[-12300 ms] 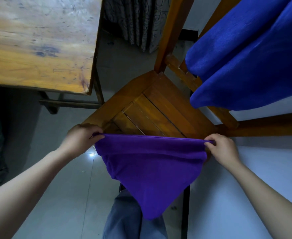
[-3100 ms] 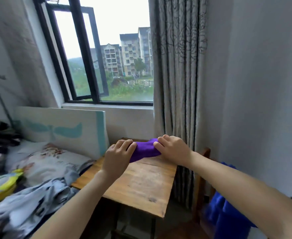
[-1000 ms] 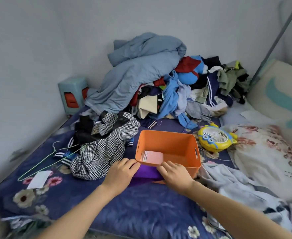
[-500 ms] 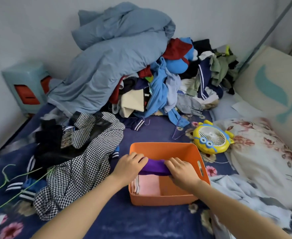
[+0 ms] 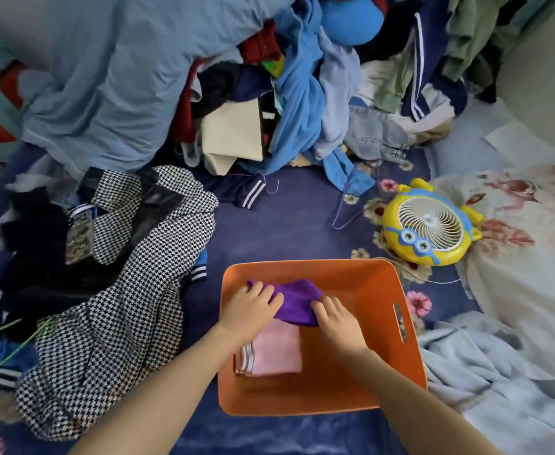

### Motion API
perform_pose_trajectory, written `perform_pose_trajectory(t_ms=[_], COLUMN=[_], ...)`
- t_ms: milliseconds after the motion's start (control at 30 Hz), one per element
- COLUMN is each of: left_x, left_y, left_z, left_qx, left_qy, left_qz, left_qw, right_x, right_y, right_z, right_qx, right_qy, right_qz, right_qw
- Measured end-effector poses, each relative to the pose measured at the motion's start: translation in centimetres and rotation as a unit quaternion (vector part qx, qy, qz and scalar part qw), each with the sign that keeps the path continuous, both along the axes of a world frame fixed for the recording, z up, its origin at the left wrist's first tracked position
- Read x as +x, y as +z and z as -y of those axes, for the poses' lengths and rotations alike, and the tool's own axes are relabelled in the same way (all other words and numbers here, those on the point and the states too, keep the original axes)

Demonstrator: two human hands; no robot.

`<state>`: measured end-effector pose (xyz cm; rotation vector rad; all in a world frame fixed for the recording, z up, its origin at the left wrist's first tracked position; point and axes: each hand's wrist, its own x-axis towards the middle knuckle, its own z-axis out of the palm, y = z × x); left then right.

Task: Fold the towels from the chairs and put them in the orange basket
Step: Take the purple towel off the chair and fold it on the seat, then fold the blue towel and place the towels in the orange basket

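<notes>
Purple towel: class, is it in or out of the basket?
In: the purple towel lies inside the basket, overlapping the pink towel, left hand and right hand on it.

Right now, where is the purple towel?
Head view: purple towel in the orange basket, far left, held by the left hand and right hand, overlapping the pink towel.

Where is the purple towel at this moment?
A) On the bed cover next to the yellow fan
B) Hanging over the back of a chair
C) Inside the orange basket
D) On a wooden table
C: the left hand and the right hand hold the purple towel within the walls of the orange basket, just beyond the folded pink towel.
</notes>
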<state>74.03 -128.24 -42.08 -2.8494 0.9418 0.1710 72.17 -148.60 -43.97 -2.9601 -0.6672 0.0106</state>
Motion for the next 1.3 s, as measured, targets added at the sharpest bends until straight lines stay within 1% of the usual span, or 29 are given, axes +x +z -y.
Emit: perform_pose_trajectory(t_ms=[33,100,133,167,200,233,267,300,367,500,600,667,833,967,1067,1133,1233,1300], left_x=[-0.2,-1.0,-1.3,-1.6,-1.9,-2.3,-2.8,-3.3,-4.4,-4.9,-4.8,-4.9,-5.0,-4.7,-5.3,-5.5,-5.3,-5.1], left_y=[-1.6,-3.9,-5.0,-6.4,-8.1,-9.4,-10.0,-10.5,-11.4,-12.8,-12.7,-12.7,-11.6,-8.6,-5.9,-4.6,-1.4,1.3], left_z=[0.0,0.1,0.0,-0.2,-0.4,-0.6,-0.4,-0.1,0.6,1.5,2.2,2.5,2.6,2.7,2.5,2.4,2.5,2.6], left_qx=[0.019,0.075,0.117,0.141,0.150,0.168,0.189,0.210,0.231,0.255,0.263,0.254,0.200,0.141,0.107,0.089,0.058,0.035], left_qy=[0.007,0.037,0.056,0.068,0.081,0.085,0.099,0.108,0.120,0.149,0.157,0.166,0.168,0.181,0.188,0.196,0.189,0.172], left_qz=[-0.016,-0.087,-0.132,-0.152,-0.190,-0.248,-0.305,-0.343,-0.372,-0.384,-0.397,-0.395,-0.371,-0.331,-0.303,-0.296,-0.248,-0.187], left_qw=[1.000,0.993,0.983,0.976,0.967,0.950,0.928,0.909,0.891,0.875,0.865,0.867,0.891,0.915,0.928,0.931,0.948,0.967], right_x=[0.3,0.5,0.4,0.5,0.4,0.1,-0.2,-0.6,-1.0,-0.7,-0.3,0.0,-0.1,-0.8,-1.9,-2.4,-3.1,-4.2], right_y=[-1.4,-4.2,-5.4,-7.0,-8.1,-9.2,-10.0,-10.5,-11.4,-13.2,-13.2,-12.6,-9.7,-6.2,-2.9,-1.4,2.2,5.4], right_z=[-0.1,-0.4,-0.8,-1.2,-1.5,-1.8,-2.0,-2.2,-2.5,-2.2,-2.1,-2.0,0.0,2.1,3.3,3.8,4.8,6.0], right_qx=[-0.015,-0.051,-0.073,-0.099,-0.118,-0.126,-0.155,-0.171,-0.185,-0.197,-0.197,-0.179,-0.140,-0.137,-0.141,-0.134,-0.122,-0.121], right_qy=[0.017,0.043,0.052,0.057,0.068,0.076,0.102,0.111,0.126,0.134,0.136,0.127,0.059,-0.004,-0.036,-0.049,-0.091,-0.131], right_qz=[-0.023,-0.108,-0.155,-0.190,-0.231,-0.287,-0.330,-0.359,-0.376,-0.403,-0.417,-0.422,-0.400,-0.364,-0.332,-0.315,-0.271,-0.225], right_qw=[0.999,0.992,0.984,0.975,0.963,0.947,0.926,0.911,0.899,0.884,0.877,0.880,0.904,0.921,0.932,0.938,0.950,0.958])
